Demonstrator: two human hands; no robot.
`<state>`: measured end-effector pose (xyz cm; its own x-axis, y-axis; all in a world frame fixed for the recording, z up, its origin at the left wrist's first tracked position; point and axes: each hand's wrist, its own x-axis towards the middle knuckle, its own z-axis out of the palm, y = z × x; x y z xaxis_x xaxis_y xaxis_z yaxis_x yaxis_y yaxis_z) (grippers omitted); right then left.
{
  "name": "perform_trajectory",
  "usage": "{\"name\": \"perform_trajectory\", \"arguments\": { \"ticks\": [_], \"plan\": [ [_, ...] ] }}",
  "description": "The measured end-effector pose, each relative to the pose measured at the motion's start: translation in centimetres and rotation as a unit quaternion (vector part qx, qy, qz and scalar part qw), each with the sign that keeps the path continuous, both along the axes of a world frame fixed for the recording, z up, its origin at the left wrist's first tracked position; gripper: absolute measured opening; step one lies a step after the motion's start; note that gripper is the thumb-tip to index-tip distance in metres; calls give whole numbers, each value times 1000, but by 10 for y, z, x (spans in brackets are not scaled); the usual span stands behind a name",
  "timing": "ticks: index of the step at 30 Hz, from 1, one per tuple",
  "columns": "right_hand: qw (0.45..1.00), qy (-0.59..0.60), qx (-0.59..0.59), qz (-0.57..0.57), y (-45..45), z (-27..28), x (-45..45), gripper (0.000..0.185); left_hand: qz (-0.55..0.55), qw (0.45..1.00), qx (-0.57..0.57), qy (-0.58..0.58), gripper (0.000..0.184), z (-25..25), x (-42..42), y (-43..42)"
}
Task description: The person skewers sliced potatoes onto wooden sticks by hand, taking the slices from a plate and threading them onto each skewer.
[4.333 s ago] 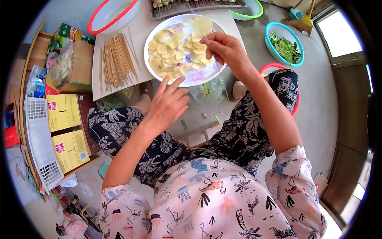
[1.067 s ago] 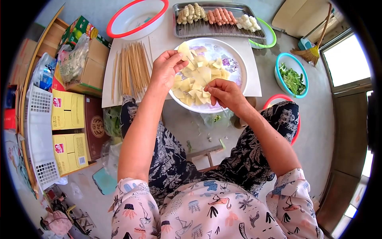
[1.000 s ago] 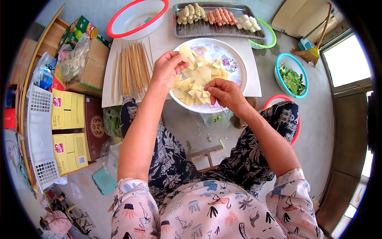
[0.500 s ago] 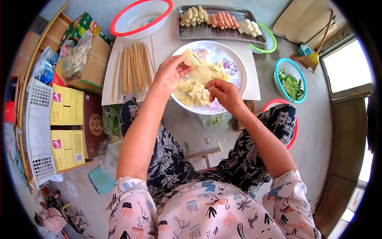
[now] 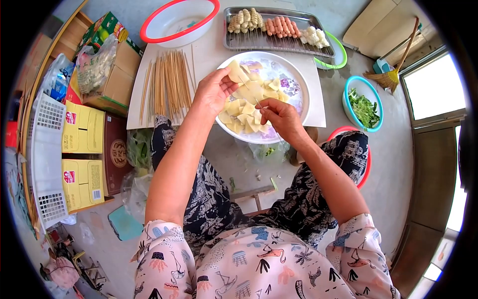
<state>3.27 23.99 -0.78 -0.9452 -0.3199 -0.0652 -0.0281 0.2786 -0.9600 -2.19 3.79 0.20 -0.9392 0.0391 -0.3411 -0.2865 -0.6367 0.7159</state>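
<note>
Over a white plate (image 5: 297,112) of pale yellow slices, my left hand (image 5: 215,90) pinches one slice (image 5: 236,73) between thumb and fingers. My right hand (image 5: 280,117) is closed on a thin skewer (image 5: 257,102), which runs up and left towards that slice. Another slice (image 5: 253,91) is on the skewer between my hands. More slices (image 5: 243,117) lie loosely overlapping on the plate below. Left of the plate, a row of bare wooden skewers (image 5: 170,87) lies on the pale table (image 5: 314,107).
Behind the plate stands a metal tray (image 5: 276,44) of skewered food. A red-rimmed basin (image 5: 180,25) is at the back left. Boxes (image 5: 82,128) stand at the left. A blue-rimmed basin (image 5: 379,99) of greens sits on the floor at right.
Since the oldest frame, my left hand has moved from the plate's front edge to its left side and taken a slice. Lately both hands have barely moved; the view has shifted slightly.
</note>
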Motion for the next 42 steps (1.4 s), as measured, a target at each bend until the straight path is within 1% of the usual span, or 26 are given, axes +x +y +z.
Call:
{"name": "perform_trajectory", "arguments": {
  "ticks": [4, 10, 14, 29, 32, 37, 41, 42],
  "plan": [
    [1000, 17, 10, -1, -1, 2, 0, 14, 22, 1000, 1, -1, 21, -1, 1, 1],
    [1000, 8, -9, 2, -3, 2, 0, 16, 42, 999, 11, 2, 21, -2, 2, 1],
    [1000, 12, 0, 6, -4, 4, 0, 16, 56, 998, 12, -5, 21, -2, 2, 2],
    [1000, 24, 5, 8, -8, 8, 1, 20, 74, 996, 52, -18, 21, -5, 0, -2],
    [1000, 27, 9, 12, -8, 9, 1, 20, 70, 996, 58, -21, 21, -6, 0, -3],
    [997, 66, 32, 0, -8, 8, 1, 19, 52, 995, 68, -41, 22, -6, -3, -5],
    [998, 63, 31, -3, -8, 6, 1, 18, 32, 997, 58, -31, 23, -5, -1, -5],
    [998, 58, 15, -1, -8, 3, -1, 18, 33, 997, 59, -32, 23, -5, -1, -5]
  ]
}}
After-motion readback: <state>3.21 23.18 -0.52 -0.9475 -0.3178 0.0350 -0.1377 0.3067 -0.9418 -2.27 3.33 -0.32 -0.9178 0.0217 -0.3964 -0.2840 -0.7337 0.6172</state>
